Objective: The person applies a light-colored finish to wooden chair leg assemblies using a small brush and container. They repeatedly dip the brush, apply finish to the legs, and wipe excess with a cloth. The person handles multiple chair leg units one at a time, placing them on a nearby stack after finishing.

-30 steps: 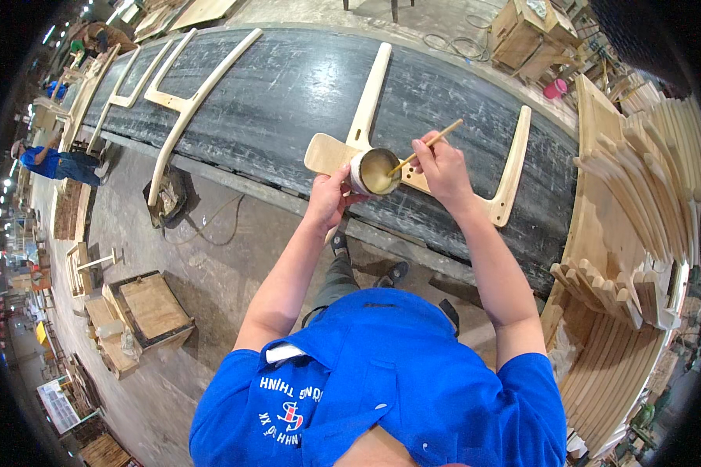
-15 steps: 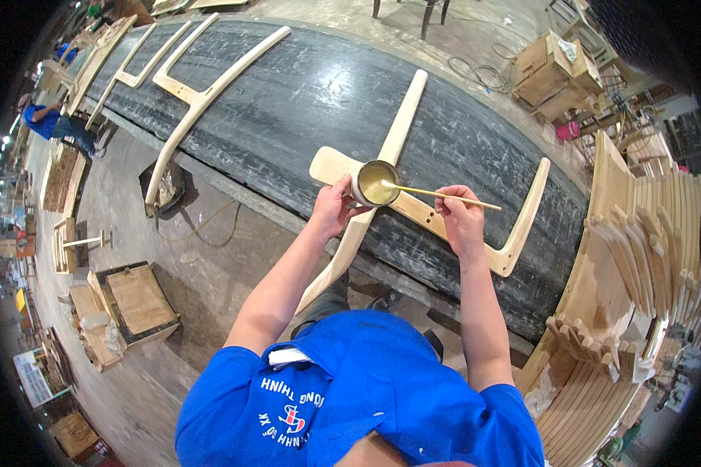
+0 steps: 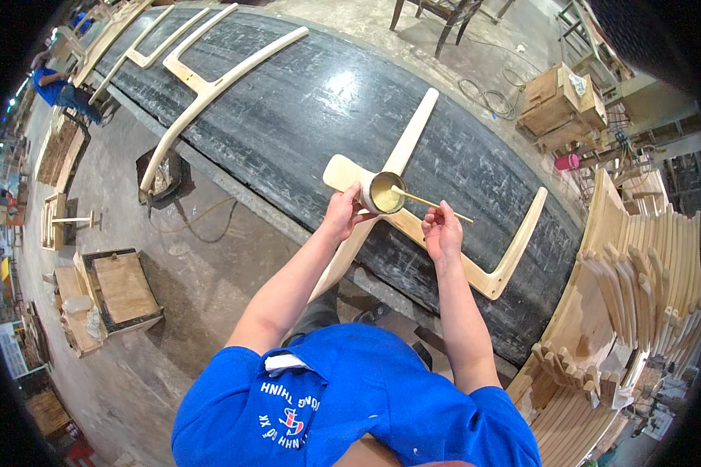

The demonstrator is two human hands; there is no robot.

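Note:
My left hand (image 3: 344,213) grips a small round cup (image 3: 368,194) from its left side, tilted so its mouth shows. Inside is a pale yellow, thick-looking paste (image 3: 385,201), probably glue. Between the fingertips of my right hand (image 3: 442,233) is a thin wooden stick (image 3: 419,200), its coated tip at the cup's inside. Both hands are above a pale wooden chair-frame part (image 3: 410,134), with one long curved leg and a side arm ending in an upturned piece. The cup hides the joint in its middle.
The frame part lies on a long dark worktable (image 3: 288,101). Similar wooden frames (image 3: 202,97) lie farther left. Stacked curved wooden pieces (image 3: 639,288) stand at the right. A wooden box (image 3: 123,289) is on the floor at left. A person in blue (image 3: 51,87) is at the far left.
My right hand has moved left and slightly down with the stick, whose tip stays in the cup. The view has shifted slightly. My left hand still grips the cup.

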